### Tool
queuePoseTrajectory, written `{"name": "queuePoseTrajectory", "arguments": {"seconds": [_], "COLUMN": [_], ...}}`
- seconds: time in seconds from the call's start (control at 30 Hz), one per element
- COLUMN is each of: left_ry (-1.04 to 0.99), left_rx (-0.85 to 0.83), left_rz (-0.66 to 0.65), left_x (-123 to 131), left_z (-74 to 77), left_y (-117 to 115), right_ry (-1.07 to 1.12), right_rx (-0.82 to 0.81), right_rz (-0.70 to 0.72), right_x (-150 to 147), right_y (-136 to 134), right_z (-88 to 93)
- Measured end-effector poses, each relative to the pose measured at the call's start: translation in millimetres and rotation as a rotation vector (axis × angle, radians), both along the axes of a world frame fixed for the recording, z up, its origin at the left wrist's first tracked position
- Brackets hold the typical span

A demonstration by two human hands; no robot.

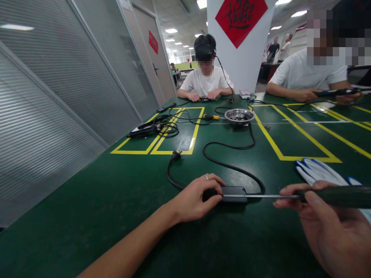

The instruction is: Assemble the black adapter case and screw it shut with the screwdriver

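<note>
A black power adapter (235,194) lies on the green table, its cords running off at both ends. Fingers and thumb of my left hand (199,197) are closed around the adapter's left end; a ring shows on one finger. My right hand (321,224) grips a screwdriver (336,196) by its dark green handle. The long metal shaft points left, and its tip overlaps the adapter's near side by my left fingers; whether it presses into the seam I cannot tell. One cord ends in a plug (176,155) beyond my left hand.
White gloves with blue edging (321,172) lie beyond my right hand. Farther off stand a metal bowl (240,116) with small parts, a yellow-black screwdriver (211,117) and coiled black cables (168,129). Two people in white shirts (203,82) sit across the table (87,216).
</note>
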State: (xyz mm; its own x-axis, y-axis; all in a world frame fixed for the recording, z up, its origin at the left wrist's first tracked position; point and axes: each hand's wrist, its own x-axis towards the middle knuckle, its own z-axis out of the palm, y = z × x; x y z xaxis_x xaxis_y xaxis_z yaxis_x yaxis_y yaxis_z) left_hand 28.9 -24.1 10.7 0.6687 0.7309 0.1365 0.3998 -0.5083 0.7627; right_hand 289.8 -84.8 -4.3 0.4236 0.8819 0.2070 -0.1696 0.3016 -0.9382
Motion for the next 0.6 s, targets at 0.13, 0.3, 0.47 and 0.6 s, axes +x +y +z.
{"name": "queuePoseTrajectory", "arguments": {"seconds": [0.13,0.3,0.47,0.6], "left_ry": [0.003,0.000,0.018,0.030], "left_rx": [-0.010,-0.063,-0.097,-0.064], "left_rz": [-0.016,-0.039,-0.005,-0.018], "left_x": [-2,-5,-5,-5], "left_z": [1.4,3.5,3.1,5.1], "left_y": [2,6,7,7], "right_ry": [0.022,0.064,0.053,0.048], "right_rx": [0.004,0.021,-0.009,-0.003], "right_rz": [-0.025,-0.071,-0.086,-0.094], "right_x": [3,5,6,6], "right_y": [1,5,4,3], "right_z": [4.3,10.6,10.1,10.4]}}
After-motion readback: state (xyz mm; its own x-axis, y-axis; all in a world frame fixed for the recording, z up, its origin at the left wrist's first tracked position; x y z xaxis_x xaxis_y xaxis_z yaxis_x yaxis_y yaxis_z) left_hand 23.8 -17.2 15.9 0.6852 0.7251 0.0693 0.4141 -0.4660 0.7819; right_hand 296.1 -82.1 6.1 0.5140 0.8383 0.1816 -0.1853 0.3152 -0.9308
